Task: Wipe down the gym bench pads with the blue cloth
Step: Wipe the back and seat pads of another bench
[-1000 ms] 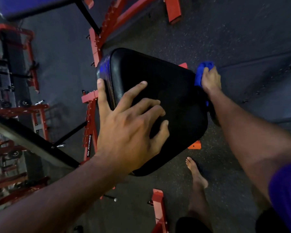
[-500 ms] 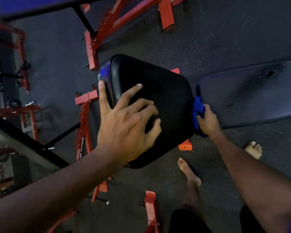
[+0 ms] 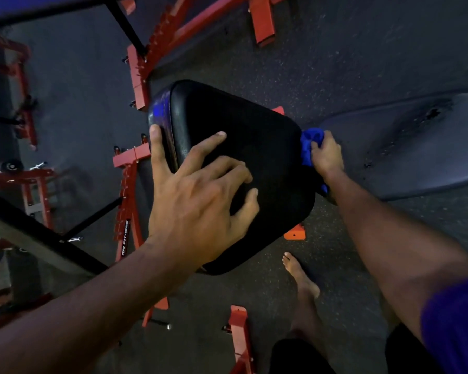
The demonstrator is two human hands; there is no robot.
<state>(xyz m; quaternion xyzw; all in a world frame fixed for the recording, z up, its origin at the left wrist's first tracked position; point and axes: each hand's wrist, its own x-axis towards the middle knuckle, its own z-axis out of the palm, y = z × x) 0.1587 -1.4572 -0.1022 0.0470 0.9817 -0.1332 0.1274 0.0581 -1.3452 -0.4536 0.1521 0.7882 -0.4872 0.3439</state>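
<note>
Centrally, the black pad [image 3: 243, 168] runs its long axis from upper left to lower right. Left hand [image 3: 197, 206] rests spread on it; right hand [image 3: 326, 156] clutches the blue cloth [image 3: 310, 147] against its right edge.

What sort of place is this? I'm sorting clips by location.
Most likely a gym: a black bench pad on a red steel frame, a second pad alongside, and speckled rubber flooring.

Only readable bit is white lettering running along a black strip on the red frame upright [image 3: 125, 236], left of the pad. Looks like "RN FITNESS" but it's small and blurry, so not totally sure on the first letters. Nothing else legible anywhere.
</note>
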